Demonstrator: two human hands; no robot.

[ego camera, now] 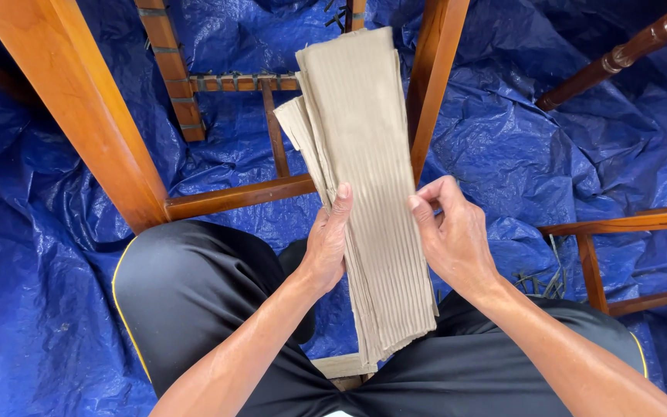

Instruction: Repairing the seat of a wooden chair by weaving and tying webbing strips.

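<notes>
The left hand (pixel 327 245) is closed along the left edge of a stack of tan ribbed strips (pixel 364 177), with the thumb lying up the front face and the other fingers hidden behind. The right hand (pixel 451 232) meets the same stack from the right edge, its fingers curled and the fingertips (pixel 420 207) pinching the topmost strip near mid-length; the palm faces inward and stays partly open. Both hands hold the stack upright and slightly tilted, above the person's lap and between the knees.

The strips look like long, narrow pieces of corrugated material, several layers deep. The layers fan apart a little at the upper left, where a second strip's corner juts out from behind. The lower end of the stack reaches down to the black shorts (pixel 194 301), which have a thin yellow piping at the hem.

Behind the stack stands a wooden chair frame (pixel 233 197) of reddish-brown rails and legs. One thick leg slants across the upper left, and a rail runs level just behind the left hand. Another upright passes right of the stack's top. More wooden frame parts (pixel 619 224) lie at the right edge of the floor, with a turned leg (pixel 619 58) near the upper right corner. A crumpled blue tarpaulin (pixel 40 309) covers the floor all around.
</notes>
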